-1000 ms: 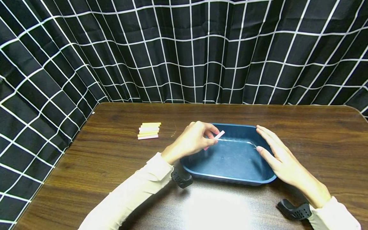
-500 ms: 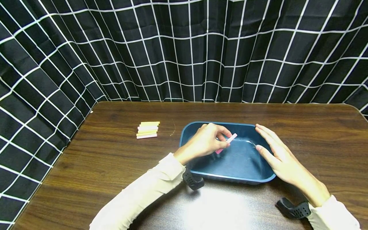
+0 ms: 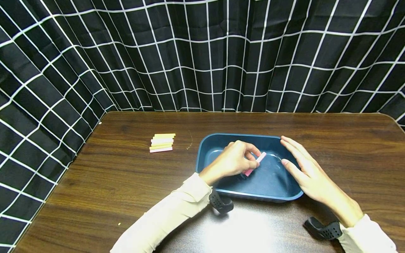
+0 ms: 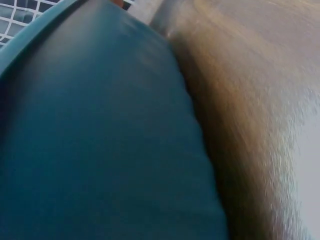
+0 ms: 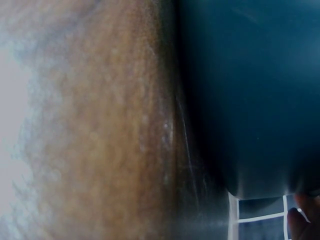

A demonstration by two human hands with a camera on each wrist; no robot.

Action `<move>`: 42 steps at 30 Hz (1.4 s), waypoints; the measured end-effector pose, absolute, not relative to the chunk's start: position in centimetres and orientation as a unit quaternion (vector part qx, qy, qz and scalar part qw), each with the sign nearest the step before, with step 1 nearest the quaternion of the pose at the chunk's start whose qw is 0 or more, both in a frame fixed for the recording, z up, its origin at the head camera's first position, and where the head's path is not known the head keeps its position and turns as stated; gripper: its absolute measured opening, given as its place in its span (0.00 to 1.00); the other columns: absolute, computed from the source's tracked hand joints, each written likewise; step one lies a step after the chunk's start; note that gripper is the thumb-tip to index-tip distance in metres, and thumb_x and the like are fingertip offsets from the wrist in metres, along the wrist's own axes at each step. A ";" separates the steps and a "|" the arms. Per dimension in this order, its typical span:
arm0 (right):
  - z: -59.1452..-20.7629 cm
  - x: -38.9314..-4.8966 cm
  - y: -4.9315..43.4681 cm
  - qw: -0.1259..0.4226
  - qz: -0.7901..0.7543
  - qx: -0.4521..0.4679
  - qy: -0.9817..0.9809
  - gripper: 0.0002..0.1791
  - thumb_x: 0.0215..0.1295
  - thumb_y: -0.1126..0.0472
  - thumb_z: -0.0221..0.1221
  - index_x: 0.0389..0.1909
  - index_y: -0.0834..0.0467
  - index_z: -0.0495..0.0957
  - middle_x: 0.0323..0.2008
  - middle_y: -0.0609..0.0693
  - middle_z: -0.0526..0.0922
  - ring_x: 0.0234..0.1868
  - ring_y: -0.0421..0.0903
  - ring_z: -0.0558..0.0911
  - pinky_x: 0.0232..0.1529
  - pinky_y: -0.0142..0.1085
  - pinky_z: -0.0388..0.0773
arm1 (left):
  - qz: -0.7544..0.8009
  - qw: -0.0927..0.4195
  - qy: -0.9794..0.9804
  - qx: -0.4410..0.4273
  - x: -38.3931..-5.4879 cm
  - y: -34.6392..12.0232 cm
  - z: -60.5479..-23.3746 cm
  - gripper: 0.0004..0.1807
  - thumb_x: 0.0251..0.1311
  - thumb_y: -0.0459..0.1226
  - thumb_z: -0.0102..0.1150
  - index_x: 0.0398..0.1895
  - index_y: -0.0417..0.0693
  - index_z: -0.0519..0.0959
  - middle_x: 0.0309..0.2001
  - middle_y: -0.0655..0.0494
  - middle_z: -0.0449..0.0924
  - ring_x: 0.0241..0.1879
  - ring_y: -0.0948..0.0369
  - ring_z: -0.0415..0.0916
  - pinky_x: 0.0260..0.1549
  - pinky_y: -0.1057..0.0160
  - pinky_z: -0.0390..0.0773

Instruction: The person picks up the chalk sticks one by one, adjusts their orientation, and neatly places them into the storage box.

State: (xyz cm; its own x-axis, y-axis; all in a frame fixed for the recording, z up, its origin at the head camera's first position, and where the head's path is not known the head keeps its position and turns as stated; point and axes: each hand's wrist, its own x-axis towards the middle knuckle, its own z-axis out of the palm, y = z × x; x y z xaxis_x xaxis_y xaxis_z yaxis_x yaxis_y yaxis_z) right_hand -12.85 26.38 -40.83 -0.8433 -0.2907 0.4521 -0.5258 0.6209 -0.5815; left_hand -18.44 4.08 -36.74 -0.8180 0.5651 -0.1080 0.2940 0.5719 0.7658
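In the head view, my left hand [image 3: 235, 160] pinches a pink stick of chalk [image 3: 261, 157] low inside a blue plastic basin [image 3: 202, 151]. The chalk slants, its darker pink end toward me. My right hand [image 3: 305, 172] lies along the basin's right side, fingers straight on the outside and the thumb over the rim. The left wrist view shows mostly the basin's blue outer wall [image 4: 110, 130]. In the right wrist view the basin wall [image 5: 260, 90] fills the right part, with blurred fingertips [image 5: 300, 222] at the lower corner.
Several yellow, white and pink chalk sticks [image 3: 162, 142] lie in a row on the brown wooden table [image 3: 110, 175], left of the basin. A black curtain with a white grid [image 3: 202, 52] hangs behind and to the left of the table.
My left hand has moved right and down into the basin, carrying the pink chalk with it. The right hand has stayed at the basin's right side.
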 end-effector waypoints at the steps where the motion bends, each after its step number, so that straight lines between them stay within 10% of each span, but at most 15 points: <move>1: -40.8 -12.8 26.4 0.159 0.369 0.230 -0.886 0.29 0.68 0.70 0.55 0.70 0.66 0.64 0.70 0.66 0.64 0.70 0.18 0.52 0.66 0.12 0.44 | 0.395 0.177 0.868 0.244 -18.4 4.2 -36.8 0.13 0.57 0.31 0.67 0.47 0.43 0.84 0.29 0.56 0.87 0.17 0.73 0.74 0.17 0.75 0.73; 26: -40.6 -12.6 26.2 0.157 0.366 0.237 -0.886 0.27 0.69 0.69 0.54 0.69 0.66 0.65 0.70 0.65 0.63 0.71 0.20 0.53 0.65 0.12 0.45 | 0.440 0.247 0.851 0.147 -18.0 5.8 -38.1 0.12 0.60 0.29 0.64 0.47 0.40 0.81 0.16 0.57 0.78 0.10 0.65 0.74 0.14 0.67 0.78; 42: -40.6 -12.6 26.4 0.140 0.369 0.231 -0.889 0.27 0.70 0.67 0.54 0.69 0.64 0.65 0.72 0.63 0.62 0.72 0.22 0.53 0.64 0.12 0.45 | 0.500 0.295 0.797 0.164 -18.4 5.5 -38.0 0.16 0.62 0.29 0.62 0.54 0.37 0.79 0.32 0.45 0.87 0.20 0.62 0.81 0.24 0.67 0.83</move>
State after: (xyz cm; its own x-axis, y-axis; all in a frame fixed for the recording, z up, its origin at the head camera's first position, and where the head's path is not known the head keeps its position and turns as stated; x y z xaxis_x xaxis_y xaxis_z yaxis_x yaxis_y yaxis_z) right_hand -12.63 26.43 -40.62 -0.8540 -0.3076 0.4196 -0.5143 0.6209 -0.5916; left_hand -18.36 5.55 -37.99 -0.7724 0.5566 -0.3059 -0.0333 0.4454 0.8947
